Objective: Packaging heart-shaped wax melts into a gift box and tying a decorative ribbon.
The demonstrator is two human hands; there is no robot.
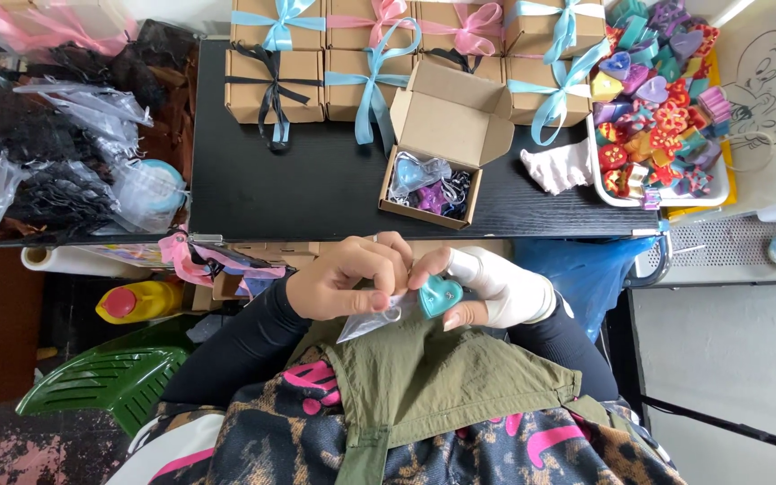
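Head view: a small teal heart-shaped soap (440, 295) is pinched in the grip of the right hand (496, 289), which is wrapped in a white glove, just above the lap. A small sheer organza pouch (372, 321) is held closed-fingered by the bare left hand (352, 278), touching the heart. Beyond, on the black wooden bench (316, 180), an open brown cardboard box (437, 144) is seen, with ribboned boxes (316, 72) behind and a white tray of coloured soaps (662, 193) at the right.

Black long sleeves; white wrap on right hand (505, 289); olive apron over leopard-print, pink-marked clothing.
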